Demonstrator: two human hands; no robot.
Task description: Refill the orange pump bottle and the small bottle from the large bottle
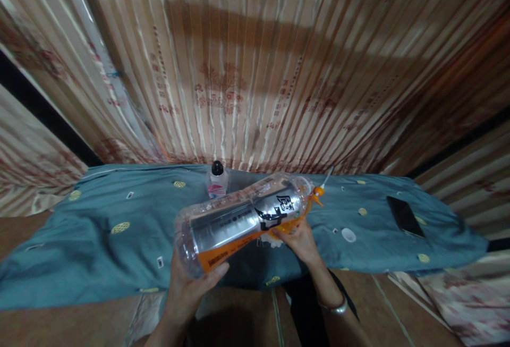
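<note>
Both hands on 1 large clear bottle (239,217), raised in front of the body above a teal patterned cloth (95,246), lying aslant, neck end up and to the right. Left hand (189,286): cupped under and around the base end, thumb along the near side, forearm coming up from the bottom edge. Right hand (299,240): from below, fingers at the orange-edged side near the neck; full finger wrap hidden, can't tell how firm. Right forearm angled up-left, 1 silver bracelet (338,307) at the wrist. Orange fitting (316,193) with a thin pale stem at the neck. Behind the bottle: 1 small black-capped bottle (217,182). Far right on cloth: dark phone (405,217).
</note>
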